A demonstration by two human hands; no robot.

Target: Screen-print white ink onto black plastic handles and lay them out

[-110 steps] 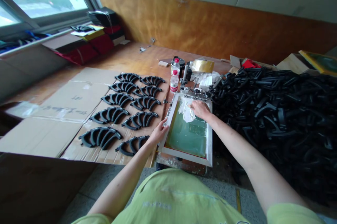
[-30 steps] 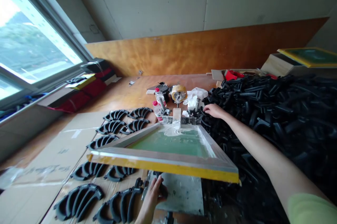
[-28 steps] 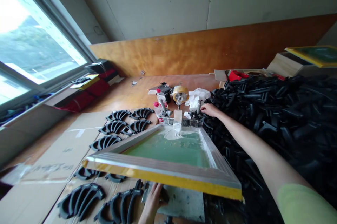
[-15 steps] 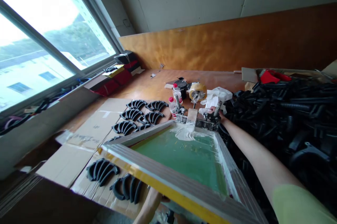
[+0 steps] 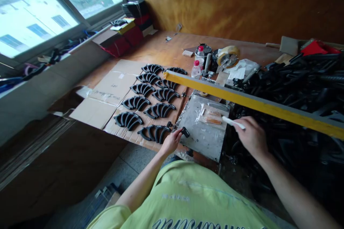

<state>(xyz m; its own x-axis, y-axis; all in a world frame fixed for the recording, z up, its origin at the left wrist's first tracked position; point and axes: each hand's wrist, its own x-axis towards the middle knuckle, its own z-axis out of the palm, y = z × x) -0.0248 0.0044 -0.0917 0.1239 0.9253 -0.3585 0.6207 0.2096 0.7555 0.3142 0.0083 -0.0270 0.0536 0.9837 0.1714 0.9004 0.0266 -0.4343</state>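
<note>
My left hand [image 5: 172,142] pinches a small black plastic piece [image 5: 185,132] over the left edge of a grey metal base plate [image 5: 197,118]. My right hand [image 5: 252,136] grips a white stick-like tool [image 5: 233,122], its far end at a taped brownish block [image 5: 214,117] on the plate. I cannot make out the tool's exact kind. Above the plate the screen-printing frame [image 5: 242,100] shows edge-on, with yellow along its side; its mesh is out of sight. Rows of curved black plastic parts [image 5: 135,103] lie on cardboard [image 5: 107,91] left of my left hand.
Two bottles with red caps [image 5: 199,60], a roll of tape [image 5: 228,57] and crumpled white paper [image 5: 244,67] stand behind the frame. A large heap of black parts [image 5: 309,75] fills the right side. Boxes [image 5: 129,39] sit by the window.
The screen frame has swung up off the plate, and the view has tilted down. My right hand has left the clamp area and holds the white tool; my left hand now shows a black piece.
</note>
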